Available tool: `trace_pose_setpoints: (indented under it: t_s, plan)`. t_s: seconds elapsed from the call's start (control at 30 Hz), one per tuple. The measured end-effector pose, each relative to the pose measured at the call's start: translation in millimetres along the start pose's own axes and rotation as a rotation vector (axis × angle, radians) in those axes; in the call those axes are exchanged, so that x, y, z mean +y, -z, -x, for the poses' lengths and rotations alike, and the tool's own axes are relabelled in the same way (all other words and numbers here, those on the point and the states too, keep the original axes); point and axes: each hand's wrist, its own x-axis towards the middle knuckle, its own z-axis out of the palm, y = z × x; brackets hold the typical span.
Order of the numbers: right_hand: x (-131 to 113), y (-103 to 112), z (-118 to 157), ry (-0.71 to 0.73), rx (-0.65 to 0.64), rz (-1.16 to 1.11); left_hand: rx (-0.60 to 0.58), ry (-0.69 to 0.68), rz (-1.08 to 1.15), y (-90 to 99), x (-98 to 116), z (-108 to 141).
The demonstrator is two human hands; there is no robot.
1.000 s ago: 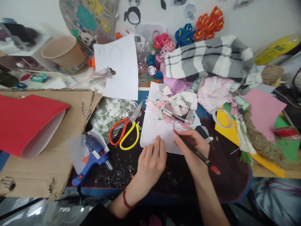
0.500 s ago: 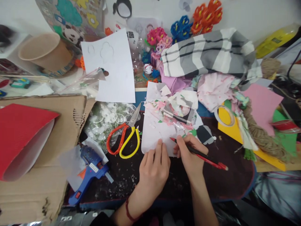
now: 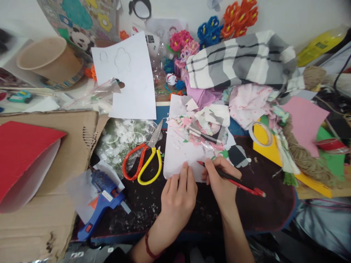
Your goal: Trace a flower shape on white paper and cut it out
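Observation:
My left hand [image 3: 179,193] lies on the lower edge of a white sheet of paper [image 3: 177,157], its fingers stretched out and the fingertips pressing on it. In my right hand [image 3: 222,180] is a red and black pencil [image 3: 241,182], its tip pointing left just over the sheet. A short faint mark shows on the paper above my left fingertips. Paper and fabric scraps [image 3: 208,126] cover the sheet's upper part. Left of it lie scissors [image 3: 149,151] with one red and one yellow handle, blades partly apart.
A blue glue gun [image 3: 102,204] lies at lower left, beside cardboard [image 3: 74,146] with a red corrugated piece [image 3: 27,146]. A white sheet with pencilled outlines [image 3: 131,84] leans at the back. Checked fabric [image 3: 241,62], a tape roll [image 3: 260,134] and twine [image 3: 304,153] are on the right.
The whole view has shifted slightly, so most things sit a little further left. Both hands keep nearly the same pose on the paper, and the pencil stays in my right hand.

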Motion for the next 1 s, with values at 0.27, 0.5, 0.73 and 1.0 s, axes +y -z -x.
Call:
trace_pose_setpoints:
  t_s: [0.27, 0.5, 0.73, 1.0]
  plan:
    - [0.6, 0.2, -0.1, -0.002, 0.0, 0.0, -0.001, 0.0, 0.001, -0.8, -0.8, 0.0]
    - [2.0, -0.2, -0.1, -0.018, 0.0, -0.016, -0.004, -0.005, 0.002, 1.0, -1.0, -1.0]
    - [-0.1, -1.0, 0.0, -0.023, 0.003, -0.03, -0.006, -0.007, -0.003, 0.4, -0.9, -0.4]
    - [-1.1, -1.6, 0.0, -0.034, 0.021, -0.054, -0.022, -0.011, -0.007, -0.3, -0.4, 2.3]
